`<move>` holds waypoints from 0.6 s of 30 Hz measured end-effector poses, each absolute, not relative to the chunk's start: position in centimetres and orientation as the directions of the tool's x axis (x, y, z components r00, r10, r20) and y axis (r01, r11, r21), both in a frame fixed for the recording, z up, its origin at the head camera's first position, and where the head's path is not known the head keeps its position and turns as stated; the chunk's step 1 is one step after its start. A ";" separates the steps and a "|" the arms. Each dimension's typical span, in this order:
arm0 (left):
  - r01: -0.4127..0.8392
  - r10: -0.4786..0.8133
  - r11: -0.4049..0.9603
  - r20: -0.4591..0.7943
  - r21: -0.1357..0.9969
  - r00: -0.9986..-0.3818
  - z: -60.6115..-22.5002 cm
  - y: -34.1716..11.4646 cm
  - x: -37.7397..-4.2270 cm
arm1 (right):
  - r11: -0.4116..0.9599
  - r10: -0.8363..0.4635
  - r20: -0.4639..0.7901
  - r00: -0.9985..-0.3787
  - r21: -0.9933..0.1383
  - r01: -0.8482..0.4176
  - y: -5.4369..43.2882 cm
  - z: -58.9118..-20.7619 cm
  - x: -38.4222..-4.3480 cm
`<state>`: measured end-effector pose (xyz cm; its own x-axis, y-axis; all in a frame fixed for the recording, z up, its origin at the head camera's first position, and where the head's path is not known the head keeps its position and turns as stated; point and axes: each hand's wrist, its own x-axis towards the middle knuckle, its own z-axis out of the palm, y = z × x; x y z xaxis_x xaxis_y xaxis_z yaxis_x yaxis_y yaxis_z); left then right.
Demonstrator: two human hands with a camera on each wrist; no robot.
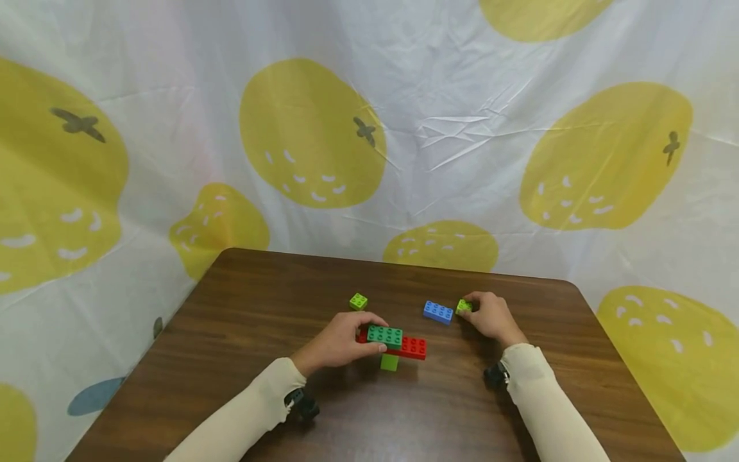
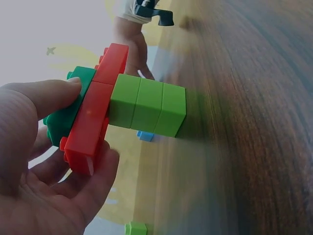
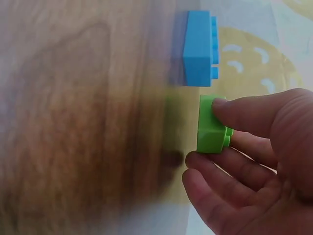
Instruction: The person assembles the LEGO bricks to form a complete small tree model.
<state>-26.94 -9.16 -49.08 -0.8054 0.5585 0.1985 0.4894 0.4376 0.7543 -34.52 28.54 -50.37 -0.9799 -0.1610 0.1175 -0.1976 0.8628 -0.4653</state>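
Note:
My left hand [image 1: 344, 341] grips a toy brick build around its top. The build has a dark green brick [image 1: 385, 335] across two red bricks [image 2: 93, 117], placed end to end. Beneath the reds, a column of light green bricks [image 2: 148, 105] reaches down toward the tabletop. Farther right, my right hand [image 1: 489, 317] pinches a small light green brick [image 3: 211, 128] between thumb and fingers, its studs partly covered. Just left of that brick lies a blue brick [image 1: 438, 312], studs up, with a narrow gap between the two.
Another light green brick [image 1: 358, 301] sits beyond the left hand on the brown wooden table [image 1: 254, 301]. Behind the table's far edge hangs a white curtain [image 1: 439, 147] printed with yellow fruit.

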 end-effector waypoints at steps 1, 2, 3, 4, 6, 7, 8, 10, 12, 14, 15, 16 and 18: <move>0.488 0.558 0.439 0.197 0.754 -0.806 -49.1 -9.1 -26.9 | 0.861 -0.162 0.121 -0.979 -0.467 -0.200 28.5 -50.3 -34.5; 0.486 0.557 0.440 0.195 0.755 -0.807 -49.1 -9.1 -27.0 | 0.858 -0.161 0.125 -0.979 -0.472 -0.201 28.5 -50.1 -34.4; 0.484 0.556 0.443 0.192 0.755 -0.809 -49.1 -9.1 -27.0 | 0.855 -0.164 0.128 -0.978 -0.476 -0.206 28.4 -50.0 -34.3; 0.481 0.556 0.444 0.189 0.756 -0.810 -49.2 -9.1 -27.0 | 0.850 -0.169 0.138 -0.976 -0.480 -0.215 28.3 -49.8 -34.1; 0.477 0.556 0.444 0.184 0.759 -0.810 -49.2 -9.1 -27.0 | 0.842 -0.174 0.148 -0.974 -0.491 -0.225 28.1 -49.5 -33.8; 0.476 0.557 0.444 0.182 0.759 -0.810 -49.3 -9.1 -27.1 | 0.838 -0.178 0.157 -0.972 -0.494 -0.233 28.0 -49.4 -33.7; 0.476 0.557 0.443 0.182 0.760 -0.810 -49.3 -9.1 -27.1 | 0.834 -0.180 0.166 -0.969 -0.497 -0.240 27.8 -49.2 -33.6; 0.478 0.558 0.442 0.184 0.759 -0.809 -49.3 -9.0 -27.1 | 0.826 -0.187 0.181 -0.966 -0.504 -0.254 27.5 -48.9 -33.3; 0.482 0.559 0.441 0.188 0.757 -0.807 -49.2 -9.0 -27.0 | 0.817 -0.191 0.189 -0.963 -0.513 -0.263 27.0 -48.6 -33.0; 0.487 0.561 0.441 0.192 0.754 -0.805 -49.2 -9.0 -27.0 | 0.803 -0.198 0.191 -0.961 -0.530 -0.271 26.5 -48.1 -32.6; 0.489 0.563 0.441 0.193 0.752 -0.804 -49.1 -8.9 -27.0 | 0.796 -0.205 0.192 -0.960 -0.538 -0.278 26.2 -47.8 -32.4; 0.492 0.565 0.440 0.194 0.751 -0.802 -49.1 -8.9 -27.0 | 0.790 -0.212 0.194 -0.958 -0.544 -0.285 25.9 -47.6 -32.2; 0.498 0.568 0.439 0.198 0.748 -0.799 -49.1 -8.9 -27.0 | 0.779 -0.226 0.204 -0.953 -0.549 -0.302 25.3 -47.1 -31.7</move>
<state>-26.96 -8.88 -49.12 -0.7989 0.5679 0.1981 0.4976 0.4390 0.7481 -31.67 25.32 -47.12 -0.9525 -0.2259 0.2041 -0.3025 0.7793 -0.5488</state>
